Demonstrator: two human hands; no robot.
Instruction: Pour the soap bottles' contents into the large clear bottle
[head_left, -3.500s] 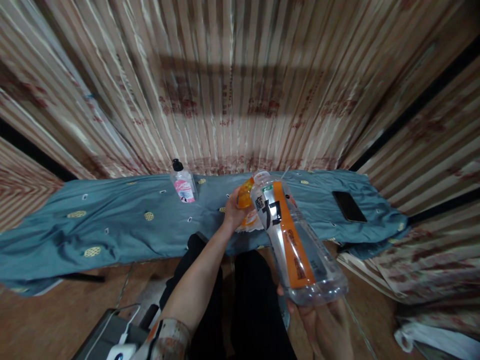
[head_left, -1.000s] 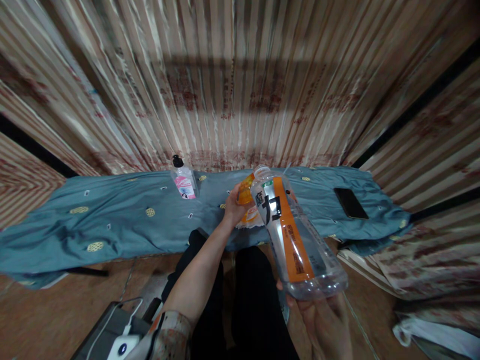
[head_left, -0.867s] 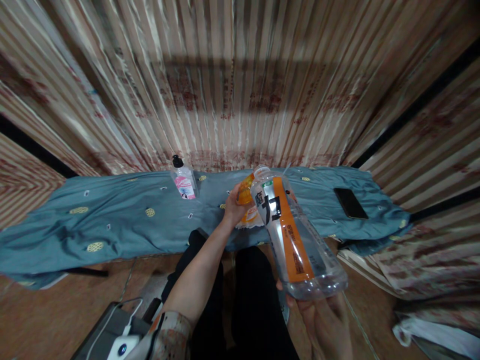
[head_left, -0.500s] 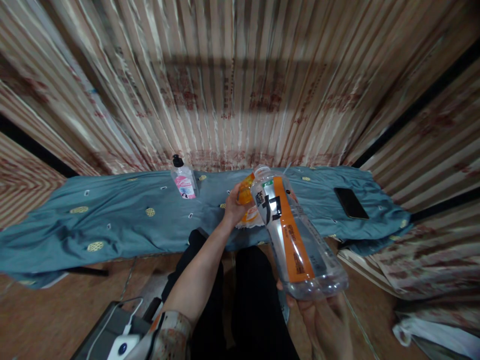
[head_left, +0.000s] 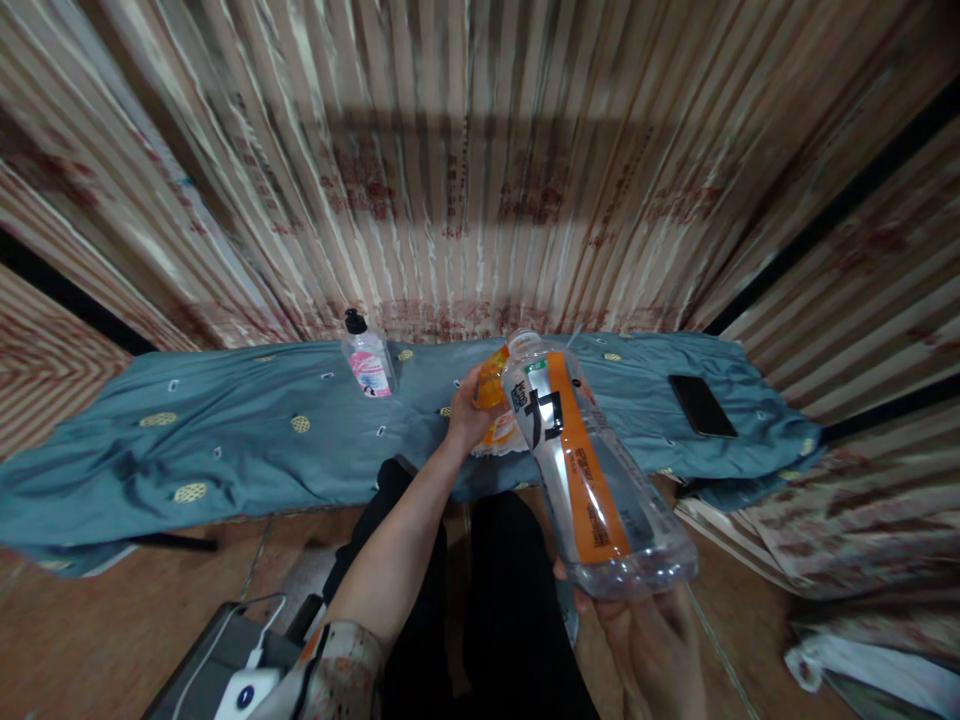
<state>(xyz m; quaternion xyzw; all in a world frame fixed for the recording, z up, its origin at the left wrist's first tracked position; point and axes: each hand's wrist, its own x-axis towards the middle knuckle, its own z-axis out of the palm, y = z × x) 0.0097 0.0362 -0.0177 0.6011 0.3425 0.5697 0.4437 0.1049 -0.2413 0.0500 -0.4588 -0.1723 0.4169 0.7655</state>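
My right hand (head_left: 649, 645) is closed around the underside of a large clear plastic bottle (head_left: 592, 480) with an orange and silver label. The bottle tilts, its base toward me and its neck pointing away to the left. My left hand (head_left: 469, 412) is wrapped around an orange-yellow see-through container (head_left: 492, 378) beside the bottle's neck; its kind is partly hidden by the hand and the bottle. Under that container lies an orange and white piece with a frilly edge (head_left: 501, 438), partly covered. Whether the two mouths touch, I cannot tell.
A clear bottle with a pink label and black cap (head_left: 369, 362) stands on the teal cloth (head_left: 247, 420) to the left. A black phone (head_left: 702, 406) lies at the right. Pleated curtains (head_left: 465, 180) hang behind. A white device with a cable (head_left: 247, 692) sits lower left.
Almost nothing differs. The clear bottle has turned very slightly in my right hand, so its label shows a little differently. My left hand stays in place.
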